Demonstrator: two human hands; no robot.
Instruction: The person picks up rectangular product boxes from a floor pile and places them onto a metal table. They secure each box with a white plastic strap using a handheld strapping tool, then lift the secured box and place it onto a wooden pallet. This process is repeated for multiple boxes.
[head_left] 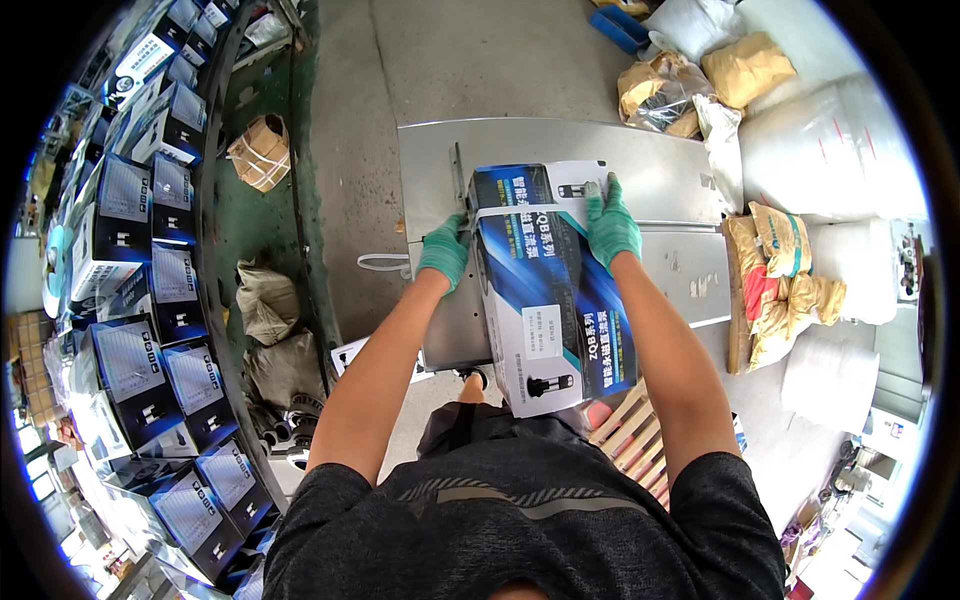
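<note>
A long blue, black and white cardboard box [540,250] is in front of me, its near end reaching past the metal table's front edge. White strapping [515,210] runs across its far part. My left hand [446,252], in a green glove, grips the box's left side beside the strap. On the right side, my green-gloved right hand [612,226] holds the box near its far corner, with fingers along the edge. The grey metal table [640,180] lies beneath. A loose white strap loop [384,262] sticks out left of the table.
Shelving on the left carries several similar boxes [130,370]. A wooden pallet [640,440] lies near my right side. Stuffed sacks [780,285] and wrapped white rolls [830,150] stand at right. A strapped brown carton [260,153] sits on the floor at left.
</note>
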